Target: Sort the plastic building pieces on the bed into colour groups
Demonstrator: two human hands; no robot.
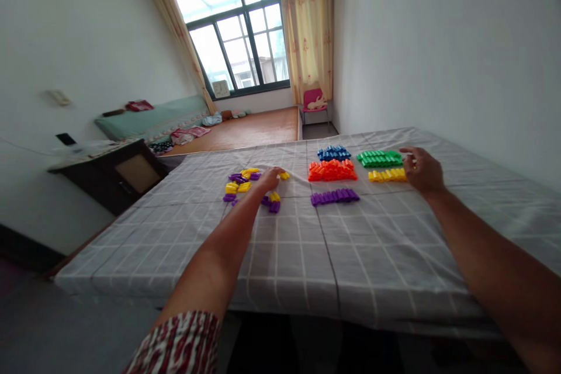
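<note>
My left hand (272,177) reaches over a loose group of glossy tube-like pieces, its fingertips right beside a yellow piece (285,175). Its fingers are partly hidden, so whether they grip anything is unclear. More yellow pieces (244,187) and purple pieces (274,207) lie scattered around it. At the right, my right hand (421,168) is open, thumb and fingers apart, at the end of a yellow row (386,175). Behind that row is a green row (379,158). Between my hands are a blue pile (333,153), an orange-red pile (332,170) and a purple row (335,196).
A grey checked cloth (289,251) covers the table. Beyond it stand a low bed (258,128) with clothes on it and a pink chair (314,99). A dark cabinet (118,178) is on the left, and a white wall (456,52) runs along the right.
</note>
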